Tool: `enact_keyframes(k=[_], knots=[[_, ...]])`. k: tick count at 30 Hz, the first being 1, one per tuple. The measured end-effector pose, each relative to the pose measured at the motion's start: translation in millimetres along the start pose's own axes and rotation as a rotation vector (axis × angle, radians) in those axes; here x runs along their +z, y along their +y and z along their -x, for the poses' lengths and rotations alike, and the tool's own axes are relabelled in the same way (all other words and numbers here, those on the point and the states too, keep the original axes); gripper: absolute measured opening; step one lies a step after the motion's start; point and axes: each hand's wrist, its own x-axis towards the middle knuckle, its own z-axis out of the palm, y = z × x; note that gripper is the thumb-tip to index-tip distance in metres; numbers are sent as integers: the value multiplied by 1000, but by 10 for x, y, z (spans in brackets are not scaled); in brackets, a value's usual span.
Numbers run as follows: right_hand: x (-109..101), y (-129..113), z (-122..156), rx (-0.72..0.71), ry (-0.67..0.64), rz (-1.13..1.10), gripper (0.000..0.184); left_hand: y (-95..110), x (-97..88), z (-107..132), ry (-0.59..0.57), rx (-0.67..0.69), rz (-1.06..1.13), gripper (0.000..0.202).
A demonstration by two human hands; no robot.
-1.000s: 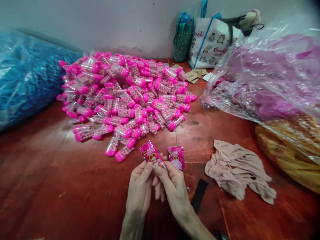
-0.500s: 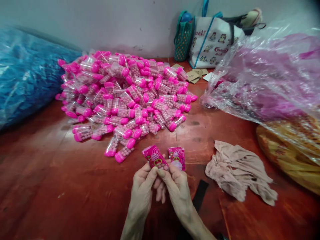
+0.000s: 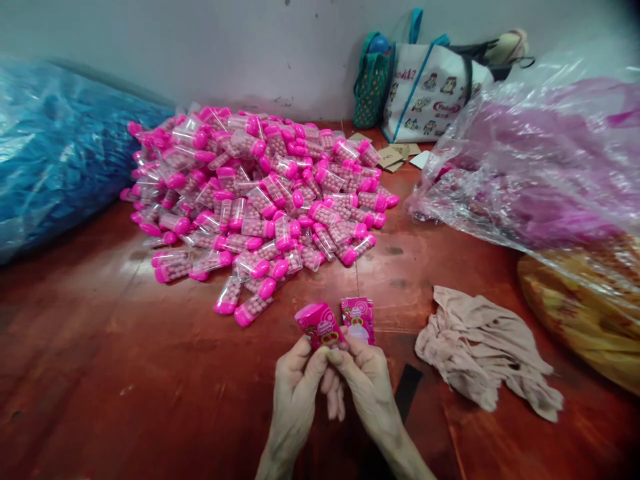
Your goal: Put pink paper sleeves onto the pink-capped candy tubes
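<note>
Between my two hands is a pink printed label (image 3: 320, 323) with a swirl pattern, pinched at its lower edge. My left hand (image 3: 299, 377) grips it from the left, thumb on the near side. My right hand (image 3: 364, 377) holds it from the right, the thumb tips almost meeting. Whether something lies behind the label is hidden by it and my fingers. Just beyond my right hand a small stack of the same pink labels (image 3: 361, 313) rests on the red-brown floor (image 3: 175, 380). Past them lies a large heap of clear candy bottles (image 3: 260, 200) with pink caps and pale pink balls inside.
A big blue plastic bag (image 3: 65, 160) is at left. On the right are a clear bag with pink contents (image 3: 540, 160), a yellow cushion (image 3: 575, 313) and a crumpled beige cloth (image 3: 485, 347). A white tote bag (image 3: 430, 93) and a green bottle holder (image 3: 371, 87) stand against the wall.
Both hands, still holding the pink label, appear slightly lower and further right in view. The whole scene has shifted the same way, so mostly the camera moved.
</note>
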Motion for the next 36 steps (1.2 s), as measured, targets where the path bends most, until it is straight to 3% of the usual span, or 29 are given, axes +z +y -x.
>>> enact_keyframes(k=[24, 32, 36], knots=[[-26, 85, 7, 61, 40, -89, 27, -75, -3, -16, 11, -77, 140, 31], [47, 45, 46, 52, 1, 118, 29, -61, -104, -15, -109, -154, 361, 34], [108, 0, 125, 28, -39, 302, 28, 3, -133, 29, -74, -183, 362, 28]])
